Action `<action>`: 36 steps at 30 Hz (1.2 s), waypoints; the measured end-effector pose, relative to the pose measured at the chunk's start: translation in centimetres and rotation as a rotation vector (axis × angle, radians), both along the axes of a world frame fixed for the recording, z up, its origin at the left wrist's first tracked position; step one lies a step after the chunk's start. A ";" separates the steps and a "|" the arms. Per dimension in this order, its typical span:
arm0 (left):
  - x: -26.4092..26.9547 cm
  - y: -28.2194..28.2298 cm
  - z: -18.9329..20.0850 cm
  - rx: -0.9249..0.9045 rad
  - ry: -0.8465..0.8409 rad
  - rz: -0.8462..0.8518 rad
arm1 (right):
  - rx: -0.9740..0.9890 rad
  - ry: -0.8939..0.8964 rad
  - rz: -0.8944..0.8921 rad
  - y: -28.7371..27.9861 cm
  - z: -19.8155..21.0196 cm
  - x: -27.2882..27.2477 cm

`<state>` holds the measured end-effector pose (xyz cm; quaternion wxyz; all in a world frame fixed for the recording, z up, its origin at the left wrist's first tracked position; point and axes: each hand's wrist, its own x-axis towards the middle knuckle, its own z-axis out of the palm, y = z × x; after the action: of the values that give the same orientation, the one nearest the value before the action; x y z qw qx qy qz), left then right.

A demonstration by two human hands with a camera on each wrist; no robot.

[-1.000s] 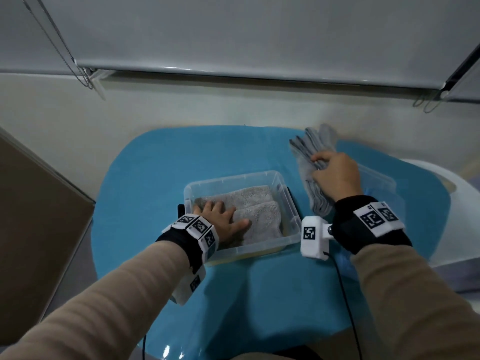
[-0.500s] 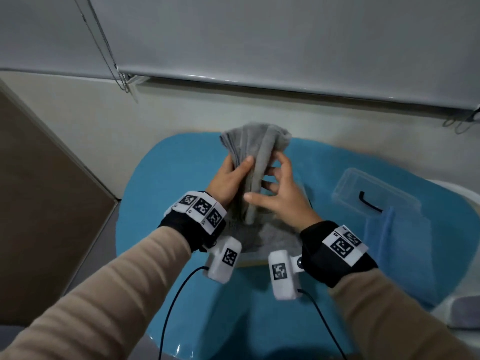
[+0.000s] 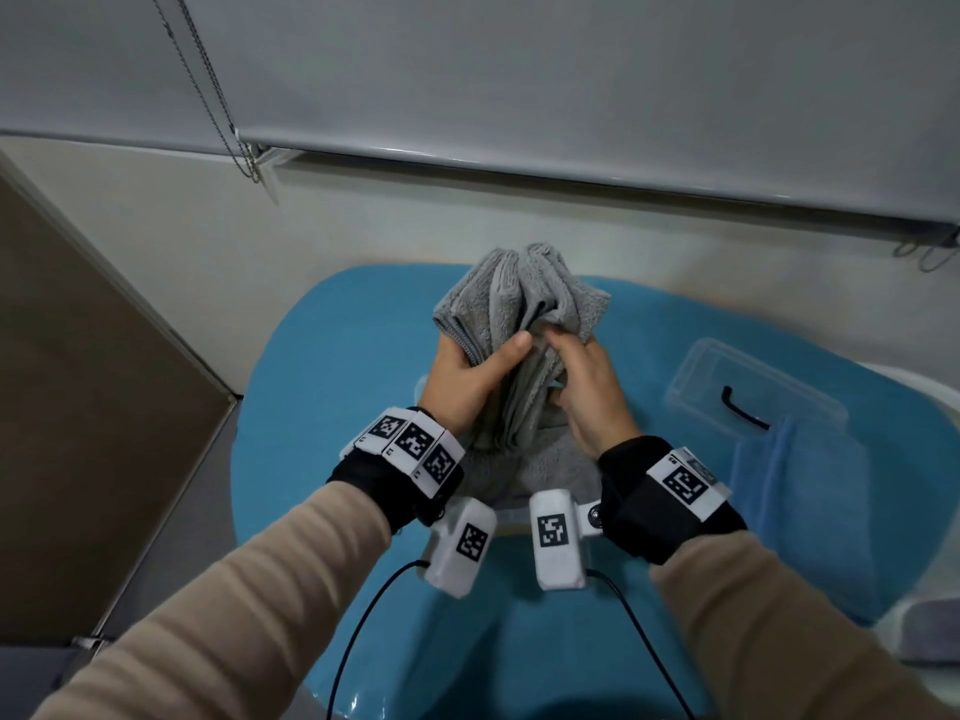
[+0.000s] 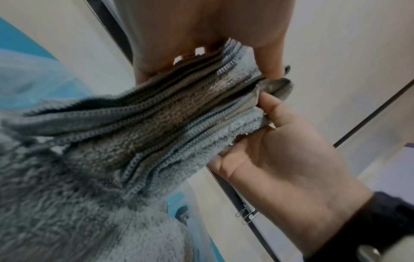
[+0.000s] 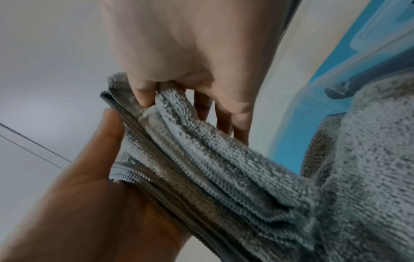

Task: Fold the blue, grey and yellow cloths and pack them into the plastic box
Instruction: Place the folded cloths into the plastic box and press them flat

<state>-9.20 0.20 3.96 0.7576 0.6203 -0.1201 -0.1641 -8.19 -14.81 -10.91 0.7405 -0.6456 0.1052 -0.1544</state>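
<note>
Both hands hold a folded grey cloth [image 3: 519,298] upright in the air over the plastic box [image 3: 422,389]. My left hand [image 3: 467,376] grips its left side with the thumb across the front. My right hand [image 3: 582,387] pinches the folded layers from the right. The wrist views show the stacked hemmed edges of the grey cloth [image 4: 156,127] [image 5: 201,168] between the two hands. Another grey cloth [image 3: 545,470] lies in the box below, and the box itself is mostly hidden. A folded blue cloth [image 3: 810,491] lies to the right. No yellow cloth shows.
The box's clear lid [image 3: 753,392] with a black handle lies at the right on the blue-covered table [image 3: 322,407], behind the blue cloth. A wall with a roller blind [image 3: 519,96] and its bead chain [image 3: 218,96] stands behind the table. A brown panel [image 3: 78,407] is at the left.
My right hand carried the grey cloth from right of the box to above it. My left hand left the cloth in the box and took hold. My right fingers, spread earlier, now pinch it.
</note>
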 end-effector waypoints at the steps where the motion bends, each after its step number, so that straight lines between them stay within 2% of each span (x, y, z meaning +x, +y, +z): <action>1: 1.2 0.4 -1.5 0.013 0.016 0.053 | 0.063 0.057 0.001 3.0 8.3 -2.8; 2: 1.8 0.5 -2.3 0.010 0.032 0.066 | 0.096 0.104 -0.055 3.4 9.7 -3.2; 4: 2.4 0.3 -2.9 0.046 0.027 0.111 | 0.102 0.062 -0.047 4.0 10.6 -3.3; 6: 2.7 0.1 -3.2 0.122 -0.025 0.134 | 0.049 0.102 -0.008 3.8 10.0 -3.1; 9: 2.9 0.0 -3.6 0.177 -0.094 0.116 | -0.093 0.026 0.056 4.2 10.0 -3.2; 12: 2.9 0.1 -3.7 0.179 -0.106 0.159 | -0.232 0.067 -0.089 4.1 9.3 -2.7; 16: 4.8 2.3 -2.8 0.185 -0.031 0.327 | -0.183 0.174 -0.280 1.7 9.8 -2.5; 19: 8.0 5.1 -3.5 0.168 0.133 0.476 | -0.188 0.152 -0.415 0.1 11.1 -2.5; 21: 10.1 6.9 -4.7 0.130 0.209 0.574 | -0.289 0.117 -0.476 -0.1 12.1 -2.5; 23: 10.6 8.0 -4.4 0.091 0.232 0.634 | -0.520 0.075 -0.465 0.5 12.4 -2.4; 26: 10.6 8.6 -3.8 0.107 0.203 0.662 | -1.076 0.147 -0.230 2.8 10.8 -1.6; 29: 10.3 9.1 -4.1 0.099 0.205 0.704 | -1.391 0.468 0.164 5.8 8.0 -1.7; 32: 10.3 9.9 -4.6 0.112 0.197 0.728 | -1.473 0.748 0.480 8.0 5.3 -2.6; 36: 10.4 11.0 -5.2 0.141 0.178 0.773 | -1.394 0.889 0.659 8.2 5.0 -2.5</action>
<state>1.19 11.23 -1.25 0.7263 0.6537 0.1998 0.0720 -10.67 -6.63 -5.96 0.0769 -0.9471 0.0740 0.3026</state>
